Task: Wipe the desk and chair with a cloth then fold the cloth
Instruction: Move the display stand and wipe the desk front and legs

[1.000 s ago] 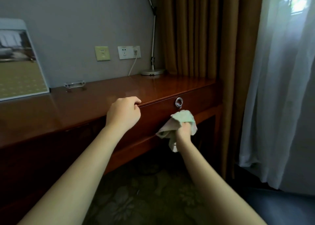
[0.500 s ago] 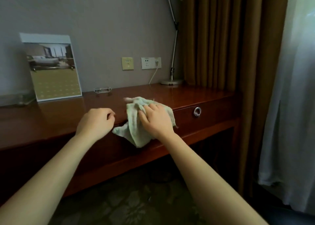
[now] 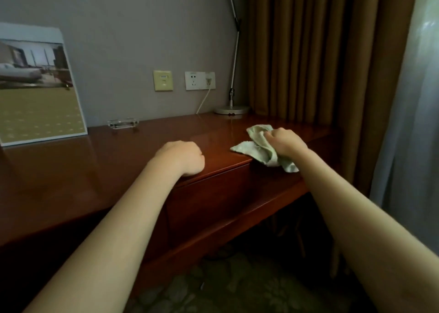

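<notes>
A glossy reddish-brown wooden desk runs along the grey wall. A crumpled pale green cloth lies on the desk top near its front edge, one corner hanging over the edge. My right hand grips the cloth from the right, its fingers curled into the fabric. My left hand rests on the desk's front edge to the left of the cloth, fingers curled under in a loose fist, holding nothing. No chair is in view.
A framed picture leans on the wall at the left. A small clear holder and a lamp base with a thin stem stand at the back. Brown curtains hang right, and patterned carpet lies below.
My right hand has carried the cloth up from the drawer front onto the desk top and then to the right. My left hand has stayed on the desk's front edge.
</notes>
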Available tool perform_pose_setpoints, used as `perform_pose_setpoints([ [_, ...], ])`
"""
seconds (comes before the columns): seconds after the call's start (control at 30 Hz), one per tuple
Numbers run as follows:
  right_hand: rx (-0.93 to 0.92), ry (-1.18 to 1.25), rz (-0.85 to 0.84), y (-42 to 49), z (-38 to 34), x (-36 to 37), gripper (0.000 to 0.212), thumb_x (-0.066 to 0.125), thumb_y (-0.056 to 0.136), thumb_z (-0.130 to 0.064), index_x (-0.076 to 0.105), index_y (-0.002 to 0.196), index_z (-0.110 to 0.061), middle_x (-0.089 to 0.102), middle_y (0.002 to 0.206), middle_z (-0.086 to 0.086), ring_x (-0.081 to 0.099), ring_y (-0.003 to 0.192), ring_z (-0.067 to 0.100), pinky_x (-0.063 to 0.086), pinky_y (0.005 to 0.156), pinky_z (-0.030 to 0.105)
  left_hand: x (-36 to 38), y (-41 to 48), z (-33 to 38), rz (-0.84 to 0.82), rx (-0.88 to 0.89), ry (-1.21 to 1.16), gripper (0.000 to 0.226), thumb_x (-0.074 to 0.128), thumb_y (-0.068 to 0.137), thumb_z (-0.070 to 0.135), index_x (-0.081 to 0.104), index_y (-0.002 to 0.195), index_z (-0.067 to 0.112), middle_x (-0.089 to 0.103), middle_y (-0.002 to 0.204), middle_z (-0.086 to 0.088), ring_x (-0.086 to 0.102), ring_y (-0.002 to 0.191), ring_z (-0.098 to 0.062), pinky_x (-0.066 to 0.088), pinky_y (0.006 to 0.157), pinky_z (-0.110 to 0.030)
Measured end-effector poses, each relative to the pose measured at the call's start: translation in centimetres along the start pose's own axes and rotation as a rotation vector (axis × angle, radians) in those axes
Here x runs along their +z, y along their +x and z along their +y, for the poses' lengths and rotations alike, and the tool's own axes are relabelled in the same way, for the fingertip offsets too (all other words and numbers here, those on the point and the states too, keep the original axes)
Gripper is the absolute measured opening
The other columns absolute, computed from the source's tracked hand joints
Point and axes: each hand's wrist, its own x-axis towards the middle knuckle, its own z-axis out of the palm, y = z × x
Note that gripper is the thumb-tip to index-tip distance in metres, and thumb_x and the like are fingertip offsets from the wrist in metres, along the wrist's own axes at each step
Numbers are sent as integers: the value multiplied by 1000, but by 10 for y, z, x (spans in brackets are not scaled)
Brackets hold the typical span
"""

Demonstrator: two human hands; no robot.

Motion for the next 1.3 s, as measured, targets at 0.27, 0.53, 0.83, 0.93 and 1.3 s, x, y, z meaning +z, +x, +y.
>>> perform_pose_setpoints([
  [0.27, -310, -191, -260, -44, -99, 14, 44, 27, 102, -39, 55, 124, -15, 56, 128, 12, 51, 118, 29, 38, 96, 38, -13, 51, -16, -428, 89, -158, 54, 30, 99, 46, 15, 150, 37, 7, 159, -4, 11, 146, -27, 17, 116, -47],
  [0.53, -284, -205, -472, -71, -103, 3, 101, -22, 72, -72, 30, 146, -27, 29, 154, 0, 18, 144, 21, 12, 116, 39, -19, -23, -110, -510, -193, -251, 60, 20, 96, 58, -3, 149, 42, -13, 159, 1, -9, 146, -21, 4, 117, -50],
  [0.83, -13, -152, -623, -139, -177, -3, 53, 34, 99, -21, 19, 150, -20, 13, 158, 9, 7, 146, 31, 11, 119, 46, -76, -217, -235, -730, -574, -261, 62, 33, 100, 43, -5, 149, 40, -14, 159, -1, -2, 146, -26, 26, 113, -49],
  [0.93, -300, -140, -796, -192, -250, -13, 57, 50, 93, -15, 31, 146, -21, 17, 156, 7, 14, 144, 30, 9, 119, 45, -105, -273, -262, -855, -638, -312, 63, 39, 100, 33, 3, 151, 34, -9, 159, -4, 12, 145, -29, 29, 113, -45],
  [1.3, -952, -293, -1014, -329, -452, 19, 52, 40, 99, -22, 24, 148, -20, 21, 154, 7, 14, 143, 27, 14, 118, 41, -131, -380, -352, -786, -759, -488, 60, 43, 99, 31, 15, 152, 22, 1, 160, -4, 11, 145, -27, 24, 115, -41],
])
